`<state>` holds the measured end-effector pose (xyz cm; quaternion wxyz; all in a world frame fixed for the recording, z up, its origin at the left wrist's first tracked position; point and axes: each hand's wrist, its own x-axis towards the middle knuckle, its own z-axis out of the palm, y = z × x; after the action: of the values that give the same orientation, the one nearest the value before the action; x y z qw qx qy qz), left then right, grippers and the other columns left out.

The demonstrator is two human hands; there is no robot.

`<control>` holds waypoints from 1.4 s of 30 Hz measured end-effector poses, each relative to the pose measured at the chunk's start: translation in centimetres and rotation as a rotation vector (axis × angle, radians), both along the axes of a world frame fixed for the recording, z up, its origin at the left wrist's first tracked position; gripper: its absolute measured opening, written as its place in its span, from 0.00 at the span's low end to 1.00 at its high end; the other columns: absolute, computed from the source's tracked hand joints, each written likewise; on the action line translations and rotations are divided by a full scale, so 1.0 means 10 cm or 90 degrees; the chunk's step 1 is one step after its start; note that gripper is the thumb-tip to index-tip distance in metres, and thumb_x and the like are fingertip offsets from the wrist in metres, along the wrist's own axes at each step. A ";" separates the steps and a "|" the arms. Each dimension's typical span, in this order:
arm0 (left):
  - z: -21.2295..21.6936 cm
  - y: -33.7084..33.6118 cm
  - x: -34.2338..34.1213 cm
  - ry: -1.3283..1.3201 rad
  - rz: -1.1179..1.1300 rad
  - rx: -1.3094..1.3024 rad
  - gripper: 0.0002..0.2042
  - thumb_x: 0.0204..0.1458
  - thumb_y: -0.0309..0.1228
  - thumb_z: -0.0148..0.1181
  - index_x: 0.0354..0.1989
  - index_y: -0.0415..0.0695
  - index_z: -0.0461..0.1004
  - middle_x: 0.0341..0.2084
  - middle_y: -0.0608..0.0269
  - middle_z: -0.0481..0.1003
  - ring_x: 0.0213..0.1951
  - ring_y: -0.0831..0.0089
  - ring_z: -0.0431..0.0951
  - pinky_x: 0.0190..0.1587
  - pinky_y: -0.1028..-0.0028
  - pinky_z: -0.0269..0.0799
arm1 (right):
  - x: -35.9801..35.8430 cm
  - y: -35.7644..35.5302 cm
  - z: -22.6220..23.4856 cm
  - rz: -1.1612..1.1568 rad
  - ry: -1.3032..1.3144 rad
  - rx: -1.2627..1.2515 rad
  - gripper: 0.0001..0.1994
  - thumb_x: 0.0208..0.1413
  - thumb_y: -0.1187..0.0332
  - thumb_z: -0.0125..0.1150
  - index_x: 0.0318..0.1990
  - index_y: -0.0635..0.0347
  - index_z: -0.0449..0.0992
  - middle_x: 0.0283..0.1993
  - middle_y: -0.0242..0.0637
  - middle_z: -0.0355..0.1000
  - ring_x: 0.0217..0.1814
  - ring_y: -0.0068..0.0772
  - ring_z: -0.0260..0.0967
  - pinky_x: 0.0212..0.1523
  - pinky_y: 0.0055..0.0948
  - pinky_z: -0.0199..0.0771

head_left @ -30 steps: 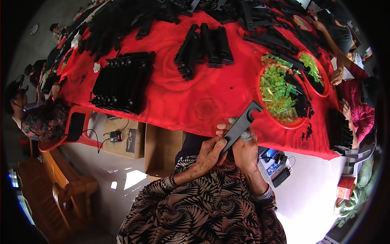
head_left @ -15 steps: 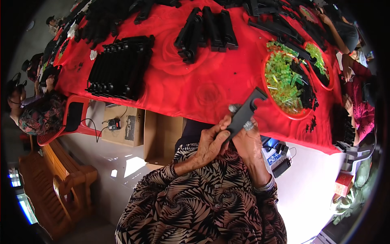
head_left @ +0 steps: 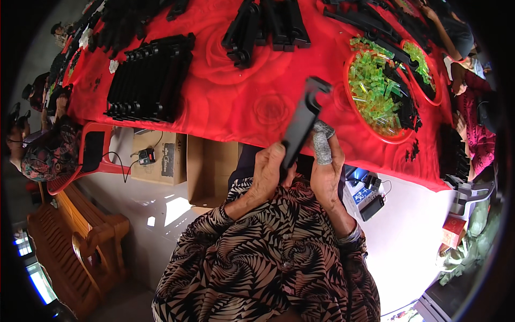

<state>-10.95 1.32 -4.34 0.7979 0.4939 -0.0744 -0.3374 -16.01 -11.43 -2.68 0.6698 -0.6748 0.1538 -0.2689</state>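
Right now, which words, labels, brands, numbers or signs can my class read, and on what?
None reads with certainty.
Cardboard box: dark print, too blurred.
Blue label: white marks, too small.
Red box at right: any marks are too small.
Black part in the left hand: no print visible.

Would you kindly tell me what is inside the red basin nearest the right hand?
The red basin holds translucent green pieces, with small black parts toward its right. Whatever lies beneath them is covered from view.

Brown wooden bench [head_left: 67,247], red chair [head_left: 102,169], open cardboard box [head_left: 197,172]
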 end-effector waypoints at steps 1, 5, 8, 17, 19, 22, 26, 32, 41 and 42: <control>0.04 -0.01 0.04 0.053 -0.013 -0.014 0.30 0.63 0.58 0.44 0.29 0.38 0.69 0.11 0.61 0.68 0.10 0.75 0.67 0.12 0.77 0.59 | 0.03 0.07 0.01 -0.044 -0.035 0.010 0.14 0.68 0.65 0.50 0.54 0.66 0.71 0.47 0.37 0.75 0.46 0.23 0.70 0.50 0.26 0.70; 0.15 0.02 0.12 0.221 -0.075 0.027 0.35 0.60 0.66 0.30 0.32 0.41 0.66 0.10 0.64 0.61 0.08 0.73 0.60 0.11 0.76 0.55 | 0.01 0.04 0.13 -0.022 -0.072 0.057 0.16 0.69 0.66 0.47 0.55 0.69 0.68 0.48 0.40 0.75 0.46 0.28 0.72 0.53 0.29 0.71; 0.16 0.02 0.13 0.283 -0.092 0.005 0.35 0.60 0.67 0.29 0.32 0.43 0.65 0.11 0.65 0.60 0.08 0.74 0.58 0.11 0.77 0.53 | -0.03 0.00 0.10 -0.014 -0.083 0.081 0.17 0.64 0.72 0.54 0.58 0.68 0.65 0.47 0.42 0.75 0.47 0.30 0.73 0.53 0.31 0.72; 0.06 0.02 0.12 0.271 -0.091 0.003 0.33 0.62 0.64 0.31 0.34 0.43 0.68 0.13 0.63 0.65 0.09 0.74 0.63 0.11 0.76 0.56 | -0.03 0.02 0.16 -0.035 -0.063 -0.255 0.31 0.45 0.77 0.72 0.59 0.65 0.67 0.49 0.40 0.76 0.48 0.36 0.73 0.51 0.32 0.74; 0.06 0.03 0.11 0.230 -0.084 0.031 0.33 0.63 0.63 0.33 0.36 0.41 0.69 0.15 0.61 0.69 0.10 0.73 0.66 0.12 0.76 0.59 | -0.02 0.02 0.33 -0.003 0.008 -0.420 0.34 0.42 0.80 0.72 0.60 0.64 0.66 0.52 0.42 0.72 0.53 0.43 0.70 0.53 0.36 0.72; 0.04 0.02 0.10 0.176 -0.093 0.092 0.33 0.64 0.60 0.36 0.38 0.39 0.72 0.17 0.59 0.73 0.12 0.72 0.70 0.13 0.75 0.63 | -0.03 0.08 0.34 0.006 0.078 -0.507 0.41 0.35 0.86 0.68 0.64 0.61 0.64 0.60 0.48 0.64 0.56 0.50 0.68 0.54 0.41 0.72; 0.01 -0.04 0.00 0.128 -0.039 0.090 0.32 0.65 0.57 0.40 0.29 0.37 0.73 0.14 0.60 0.71 0.12 0.74 0.69 0.12 0.77 0.62 | -0.07 0.08 0.35 0.020 0.138 -0.554 0.41 0.32 0.80 0.63 0.63 0.70 0.62 0.55 0.57 0.67 0.57 0.60 0.64 0.51 0.49 0.71; -0.11 0.02 -0.01 0.079 -0.081 0.094 0.30 0.64 0.58 0.41 0.34 0.38 0.72 0.14 0.60 0.71 0.12 0.75 0.70 0.12 0.77 0.62 | -0.04 0.02 0.28 0.021 0.115 -0.616 0.35 0.30 0.78 0.61 0.56 0.76 0.67 0.50 0.59 0.70 0.56 0.61 0.65 0.48 0.51 0.68; -0.07 0.03 -0.01 0.078 -0.103 0.099 0.29 0.65 0.56 0.40 0.33 0.38 0.72 0.14 0.61 0.71 0.12 0.76 0.69 0.12 0.78 0.61 | -0.07 -0.03 0.12 0.051 0.062 -0.633 0.37 0.33 0.76 0.62 0.59 0.75 0.64 0.53 0.59 0.68 0.54 0.62 0.66 0.48 0.49 0.74; -0.09 0.04 -0.02 0.085 -0.101 0.100 0.29 0.66 0.55 0.40 0.32 0.38 0.72 0.14 0.61 0.71 0.12 0.76 0.69 0.12 0.78 0.61 | -0.07 -0.03 0.10 0.054 0.057 -0.635 0.37 0.33 0.76 0.62 0.60 0.74 0.64 0.53 0.59 0.68 0.54 0.62 0.66 0.48 0.49 0.74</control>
<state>-11.16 1.68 -5.20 0.7310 0.5236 -0.0331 -0.4364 -16.69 -11.74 -1.67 0.2686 -0.9294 0.0076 -0.2531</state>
